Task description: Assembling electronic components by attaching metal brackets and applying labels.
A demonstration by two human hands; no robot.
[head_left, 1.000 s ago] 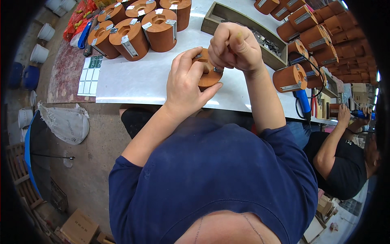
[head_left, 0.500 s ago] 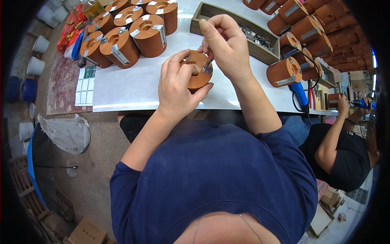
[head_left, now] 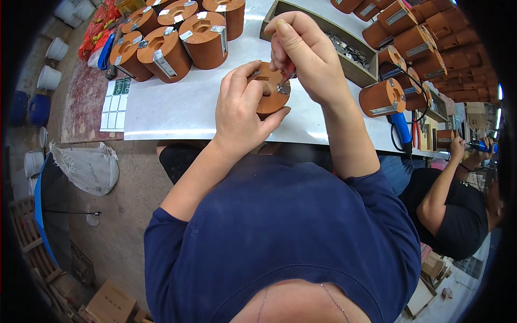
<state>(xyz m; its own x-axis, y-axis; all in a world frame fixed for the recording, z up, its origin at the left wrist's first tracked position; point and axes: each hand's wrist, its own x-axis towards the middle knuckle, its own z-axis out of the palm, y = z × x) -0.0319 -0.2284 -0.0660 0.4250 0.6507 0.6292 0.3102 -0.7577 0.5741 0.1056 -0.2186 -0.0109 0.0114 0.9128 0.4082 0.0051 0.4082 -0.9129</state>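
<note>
A reddish-brown wooden cylinder [head_left: 273, 102] with a recess in its top is on the white table in front of me. My left hand [head_left: 236, 110] is wrapped round its left side, with a finger over the top face. Above it, my right hand [head_left: 312, 56] grips a small red-handled screwdriver [head_left: 288, 71]. The tool's tip meets a small metal plate [head_left: 284, 88] at the right of the cylinder's top. The fingers partly cover the handle and the recess.
Several similar cylinders [head_left: 164, 56] with metal strips stand at the back left. A wooden tray [head_left: 350, 63] of metal parts lies behind my right hand. More cylinders [head_left: 382, 98], a blue corded tool [head_left: 401, 129] and a co-worker [head_left: 449, 207] are to the right.
The view has shifted slightly. The screwdriver has stayed on the metal plate, its handle turned a little in my right fingers. My left hand still grips the cylinder.
</note>
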